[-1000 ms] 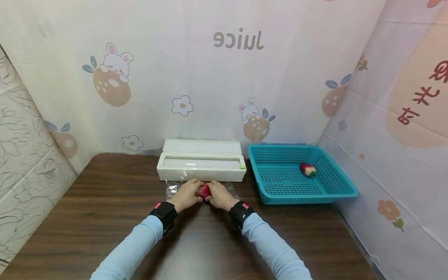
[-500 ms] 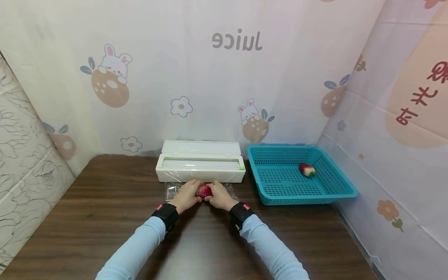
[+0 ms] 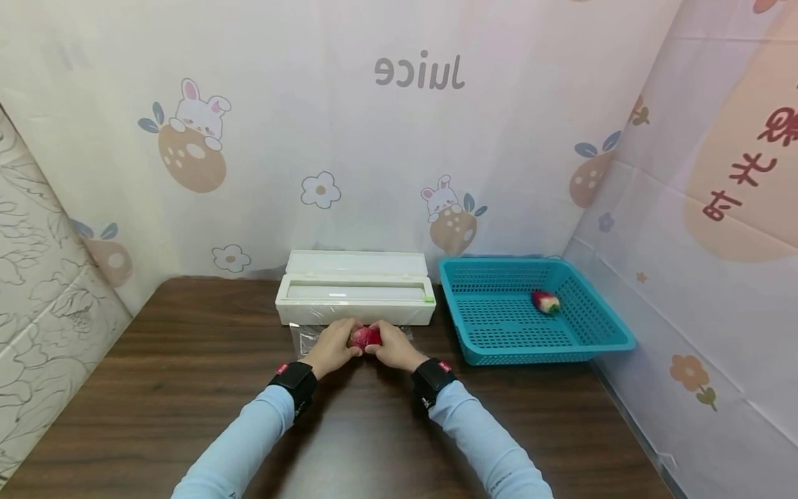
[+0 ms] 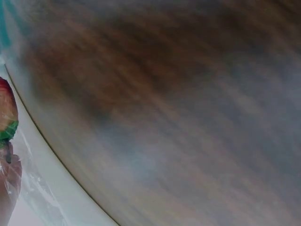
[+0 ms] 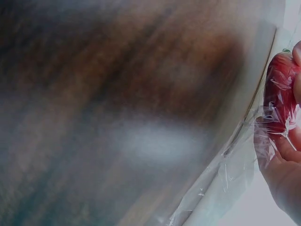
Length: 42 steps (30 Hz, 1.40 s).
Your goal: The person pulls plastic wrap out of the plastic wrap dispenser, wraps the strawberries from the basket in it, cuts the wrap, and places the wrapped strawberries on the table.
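Between both hands, just in front of the white cling film dispenser (image 3: 355, 313), sits a red strawberry (image 3: 364, 337). My left hand (image 3: 332, 348) grips it from the left, thumb toward me. From the other side my right hand (image 3: 393, 346) pinches it with curled fingers and thumb. Clear cling film (image 3: 304, 338) runs from the dispenser beneath the hands. In the right wrist view the film lies wrinkled over the strawberry (image 5: 278, 89) and the fingers. At the left wrist view's edge, green leaves show on the strawberry (image 4: 8, 110). The hands cover its sides.
A blue-green plastic basket (image 3: 530, 357) stands right of the dispenser with another strawberry (image 3: 545, 301) inside. The dispenser's lid (image 3: 357, 263) is raised toward the patterned cloth wall (image 3: 374, 152). Everything rests on a dark wooden table (image 3: 187, 388).
The strawberry has turned slightly between the fingers, and more of its red side shows now. Both hands stay in nearly the same place. The view has shifted a little.
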Each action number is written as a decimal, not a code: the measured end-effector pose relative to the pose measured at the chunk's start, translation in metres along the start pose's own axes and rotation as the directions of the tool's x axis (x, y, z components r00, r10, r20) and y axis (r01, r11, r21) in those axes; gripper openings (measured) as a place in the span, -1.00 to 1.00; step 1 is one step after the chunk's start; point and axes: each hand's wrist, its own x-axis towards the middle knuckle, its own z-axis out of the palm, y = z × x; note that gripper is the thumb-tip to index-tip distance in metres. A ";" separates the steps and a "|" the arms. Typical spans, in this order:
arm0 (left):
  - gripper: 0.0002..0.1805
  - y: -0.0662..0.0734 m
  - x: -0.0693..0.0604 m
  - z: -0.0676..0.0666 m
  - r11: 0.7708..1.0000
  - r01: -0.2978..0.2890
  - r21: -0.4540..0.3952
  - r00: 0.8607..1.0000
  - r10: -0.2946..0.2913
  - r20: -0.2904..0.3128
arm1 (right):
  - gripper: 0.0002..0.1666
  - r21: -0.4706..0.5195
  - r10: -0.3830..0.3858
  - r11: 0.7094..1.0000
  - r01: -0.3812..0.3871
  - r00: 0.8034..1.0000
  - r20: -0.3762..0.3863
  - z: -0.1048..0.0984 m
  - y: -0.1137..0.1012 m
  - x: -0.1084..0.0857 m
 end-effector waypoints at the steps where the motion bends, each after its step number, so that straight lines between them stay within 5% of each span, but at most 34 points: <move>1: -0.52 0.000 0.001 0.000 1.000 0.008 0.000 1.000 -0.008 0.005 | -0.53 0.002 -0.001 1.000 0.001 1.000 0.002 0.000 0.000 0.001; 17: -0.58 0.001 0.016 -0.002 0.991 0.131 -0.036 0.987 -0.127 0.103 | -0.49 0.011 0.033 0.999 -0.033 0.999 -0.024 -0.005 0.001 0.006; 22: -0.56 0.003 0.019 -0.002 0.986 0.167 -0.020 0.979 -0.164 0.118 | -0.49 -0.090 0.025 0.996 -0.029 0.999 -0.044 -0.010 -0.005 0.006; 28: -0.60 0.006 0.024 -0.004 0.981 0.194 -0.010 0.970 -0.190 0.154 | -0.61 -0.284 -0.071 0.957 0.052 0.996 -0.059 -0.010 -0.012 0.006; 37: -0.68 0.005 0.026 -0.003 0.976 0.219 -0.015 0.960 -0.213 0.181 | -0.41 -0.361 -0.139 0.924 0.128 0.990 -0.003 -0.006 -0.009 0.010; 42: -0.71 0.006 0.027 -0.005 0.975 0.220 -0.026 0.961 -0.212 0.176 | -0.45 -0.443 -0.227 0.876 0.189 0.973 -0.033 -0.005 -0.003 0.014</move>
